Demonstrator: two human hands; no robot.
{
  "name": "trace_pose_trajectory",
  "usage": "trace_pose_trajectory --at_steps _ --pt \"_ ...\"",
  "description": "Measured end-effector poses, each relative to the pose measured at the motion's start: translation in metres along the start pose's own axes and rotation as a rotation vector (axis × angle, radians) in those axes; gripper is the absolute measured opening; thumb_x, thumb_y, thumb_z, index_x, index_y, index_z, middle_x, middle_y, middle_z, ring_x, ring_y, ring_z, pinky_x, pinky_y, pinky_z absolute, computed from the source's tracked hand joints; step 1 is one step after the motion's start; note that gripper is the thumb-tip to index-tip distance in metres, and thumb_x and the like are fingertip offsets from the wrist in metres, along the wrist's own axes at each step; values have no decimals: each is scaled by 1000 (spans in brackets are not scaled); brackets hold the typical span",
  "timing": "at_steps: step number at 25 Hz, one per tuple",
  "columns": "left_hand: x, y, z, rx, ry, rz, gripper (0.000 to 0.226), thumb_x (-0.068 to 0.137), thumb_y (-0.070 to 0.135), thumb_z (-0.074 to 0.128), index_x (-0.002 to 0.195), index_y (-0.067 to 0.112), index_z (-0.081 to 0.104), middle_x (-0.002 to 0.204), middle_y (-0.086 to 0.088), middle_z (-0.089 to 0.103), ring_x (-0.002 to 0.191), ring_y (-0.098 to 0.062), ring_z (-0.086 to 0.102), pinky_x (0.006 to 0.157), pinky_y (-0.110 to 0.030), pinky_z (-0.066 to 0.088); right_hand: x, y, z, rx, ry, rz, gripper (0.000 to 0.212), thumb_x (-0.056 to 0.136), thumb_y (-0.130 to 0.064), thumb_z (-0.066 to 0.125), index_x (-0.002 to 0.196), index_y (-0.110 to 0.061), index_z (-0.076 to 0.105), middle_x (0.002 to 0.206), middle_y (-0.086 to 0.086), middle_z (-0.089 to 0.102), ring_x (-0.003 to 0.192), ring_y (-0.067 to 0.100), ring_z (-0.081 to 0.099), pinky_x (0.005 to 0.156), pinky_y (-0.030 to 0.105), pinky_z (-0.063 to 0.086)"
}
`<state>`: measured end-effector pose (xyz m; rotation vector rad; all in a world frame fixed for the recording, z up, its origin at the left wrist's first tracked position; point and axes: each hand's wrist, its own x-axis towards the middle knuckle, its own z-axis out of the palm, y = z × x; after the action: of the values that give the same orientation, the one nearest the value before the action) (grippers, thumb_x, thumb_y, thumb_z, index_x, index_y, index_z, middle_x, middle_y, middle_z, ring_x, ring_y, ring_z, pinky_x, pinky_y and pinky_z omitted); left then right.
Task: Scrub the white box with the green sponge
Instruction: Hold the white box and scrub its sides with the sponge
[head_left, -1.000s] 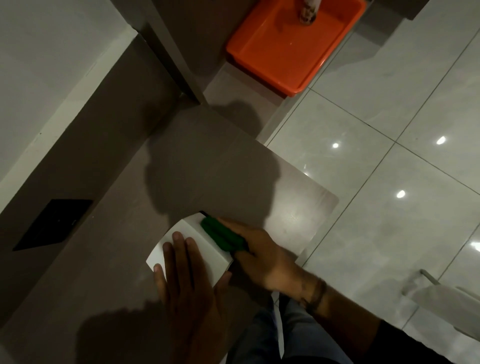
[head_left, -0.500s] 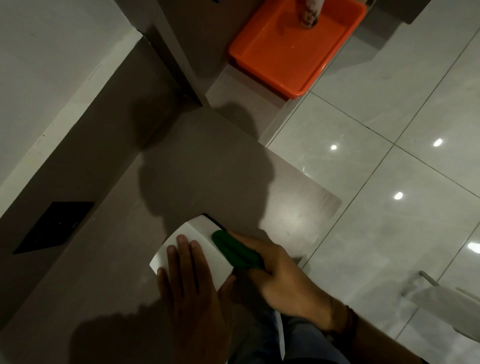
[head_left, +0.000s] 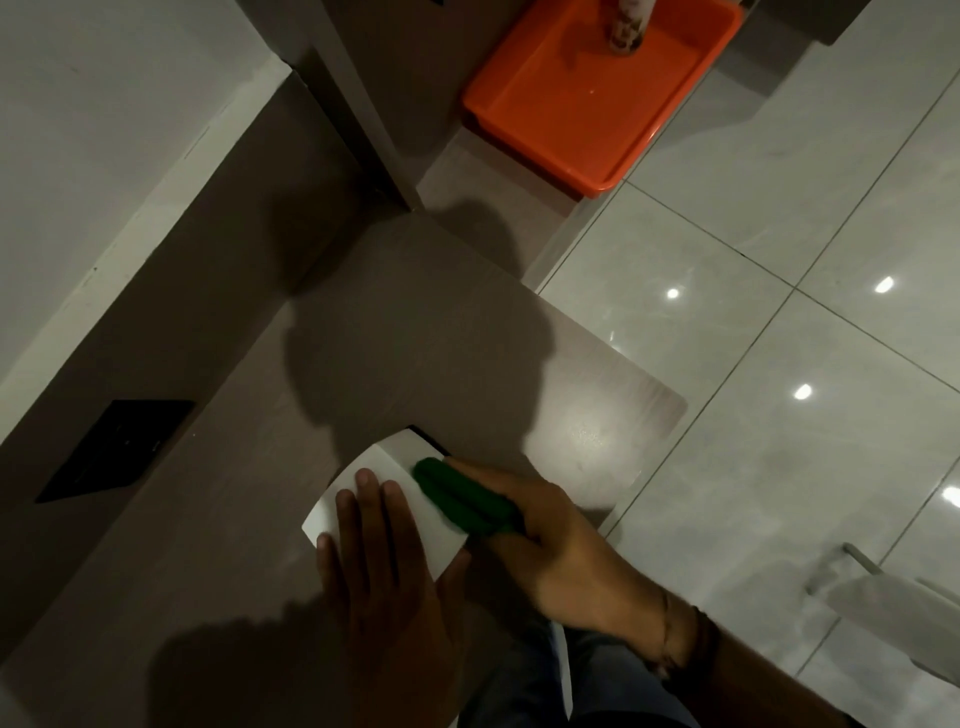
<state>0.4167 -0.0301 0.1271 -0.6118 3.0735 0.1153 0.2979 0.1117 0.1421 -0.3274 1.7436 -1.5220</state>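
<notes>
A small white box (head_left: 375, 462) stands on a grey-brown tabletop (head_left: 467, 364), near its front edge. My left hand (head_left: 379, 561) lies flat on the box's top, fingers spread, pressing it down. The green sponge (head_left: 460, 496) is pressed against the box's right side. My right hand (head_left: 550, 540) is closed around the sponge. Much of the box is hidden under my left hand.
An orange plastic tub (head_left: 587, 98) with a bottle (head_left: 628, 26) in it sits on a ledge at the back right. A black panel (head_left: 114, 447) is set into the surface at the left. Glossy floor tiles (head_left: 753, 364) lie to the right.
My right hand has slid the sponge back and forth along the box's right side. My left hand has stayed on the box's top.
</notes>
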Motion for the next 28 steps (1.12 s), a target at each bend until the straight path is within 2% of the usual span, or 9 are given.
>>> trace_pose_trajectory --at_steps 4,7,9,11,14,17,19,23,28 --pt "0 2 -4 -22 -12 -9 81 105 59 30 164 6 19 172 -21 22 159 -40 20 124 -64 20 57 -9 5 -43 -119 -20 63 98 3 48 154 -25 41 136 -3 60 102 8 66 86 30 58" --pt "2 4 -7 -41 -15 -10 84 101 58 37 164 5 22 173 -18 20 158 -41 22 123 -64 21 57 4 -2 -76 -126 72 64 97 -1 48 151 -34 44 138 -5 62 114 5 63 97 32 56" --pt "1 5 -5 -27 -1 -28 83 100 55 42 162 1 28 171 -20 25 157 -43 26 122 -64 23 33 7 -9 -80 -116 152 63 98 4 48 149 -34 48 110 -22 70 91 -11 66 79 13 55" --pt "2 3 -5 -7 -16 -31 83 100 57 39 161 0 30 170 -22 27 155 -44 28 121 -64 25 10 6 -14 -15 -101 171 60 99 8 49 145 -29 55 91 -26 72 76 -6 69 67 13 55" --pt "2 0 -6 -7 -39 2 85 100 60 37 160 0 32 170 -22 28 155 -44 29 120 -65 25 4 -5 -27 100 -49 163 55 96 6 54 130 -34 67 111 0 79 96 35 74 82 46 63" --pt "6 6 -20 -134 -39 -25 89 97 64 41 161 3 32 171 -17 26 158 -40 26 123 -63 24 6 -25 -54 309 132 185 56 91 19 51 128 -20 66 120 14 75 110 29 72 91 37 60" --pt "21 26 -32 -215 -24 -19 86 98 64 39 162 8 30 172 -15 26 159 -36 24 124 -62 28 8 -47 -79 261 237 150 59 92 21 47 133 -18 62 112 6 76 97 13 75 78 26 62" --pt "90 92 -47 -282 -27 36 80 103 65 26 165 16 15 174 -12 21 160 -31 17 127 -56 25 53 -70 -132 -70 300 -31 69 91 20 41 139 -25 59 121 -6 72 90 0 70 80 24 55" --pt "217 155 -4 -212 -50 46 79 102 59 22 166 12 14 175 -14 18 162 -31 15 130 -54 21 155 -79 -208 -680 373 -227 71 84 12 47 151 -13 46 154 10 51 141 23 47 121 38 34"
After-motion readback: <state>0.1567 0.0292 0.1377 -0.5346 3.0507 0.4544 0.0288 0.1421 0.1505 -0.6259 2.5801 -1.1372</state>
